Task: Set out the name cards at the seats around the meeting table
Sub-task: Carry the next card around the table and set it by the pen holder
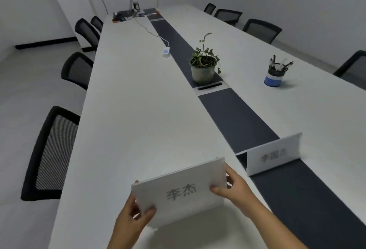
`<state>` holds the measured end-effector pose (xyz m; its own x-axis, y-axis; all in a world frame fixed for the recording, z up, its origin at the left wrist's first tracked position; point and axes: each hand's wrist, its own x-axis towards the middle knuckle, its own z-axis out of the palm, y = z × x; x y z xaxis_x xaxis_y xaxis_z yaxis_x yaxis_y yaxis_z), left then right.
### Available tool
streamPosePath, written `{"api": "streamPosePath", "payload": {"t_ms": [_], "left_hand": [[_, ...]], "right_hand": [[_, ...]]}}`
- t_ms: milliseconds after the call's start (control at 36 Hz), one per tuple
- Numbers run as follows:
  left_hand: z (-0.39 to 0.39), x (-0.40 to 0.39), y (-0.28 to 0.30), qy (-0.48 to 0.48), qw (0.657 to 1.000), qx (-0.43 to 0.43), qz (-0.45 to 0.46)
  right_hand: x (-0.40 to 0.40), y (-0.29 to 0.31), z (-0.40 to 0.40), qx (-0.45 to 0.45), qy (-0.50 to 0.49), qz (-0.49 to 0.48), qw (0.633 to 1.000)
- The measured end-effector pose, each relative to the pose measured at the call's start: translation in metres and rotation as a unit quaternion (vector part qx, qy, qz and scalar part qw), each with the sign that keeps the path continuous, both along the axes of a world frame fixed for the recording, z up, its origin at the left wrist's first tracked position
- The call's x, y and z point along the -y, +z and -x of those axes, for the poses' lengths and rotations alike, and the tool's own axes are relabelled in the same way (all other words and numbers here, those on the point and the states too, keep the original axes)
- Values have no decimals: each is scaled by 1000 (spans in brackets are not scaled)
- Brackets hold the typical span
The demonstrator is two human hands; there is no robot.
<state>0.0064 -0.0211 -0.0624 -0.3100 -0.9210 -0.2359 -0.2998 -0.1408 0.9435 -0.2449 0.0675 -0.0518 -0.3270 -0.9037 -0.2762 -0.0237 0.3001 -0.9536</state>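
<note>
A white name card (181, 191) with two grey printed characters is held over the near end of the long white meeting table (138, 110). My left hand (136, 215) pinches its lower left corner, thumb on the front. My right hand (231, 187) grips its right edge, with fingers curled round it. A second white name card (274, 153) stands upright on the table's dark centre strip (237, 118), just right of the held one.
A potted plant (203, 66) sits on the centre strip. A blue and white pen holder (275, 74) stands to its right, and a white power strip (166, 52) with a cable lies further back. Black mesh chairs (53, 149) line both sides. Electronics clutter the far end.
</note>
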Motion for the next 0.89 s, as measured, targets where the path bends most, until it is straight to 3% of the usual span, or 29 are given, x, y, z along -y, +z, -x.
{"api": "streamPosePath", "payload": {"t_ms": [194, 333, 611, 889], "left_hand": [[21, -62, 0, -75, 997, -7, -36], [69, -111, 0, -194, 979, -4, -58], [273, -214, 5, -442, 896, 6, -46], [465, -346, 2, -553, 831, 10, -58]], "right_hand": [[-111, -4, 6, 22, -110, -3, 994], [-212, 0, 25, 28, -195, -4, 980], [-392, -6, 126, 19, -413, 1, 911], [-539, -8, 260, -14, -518, 1, 855]]}}
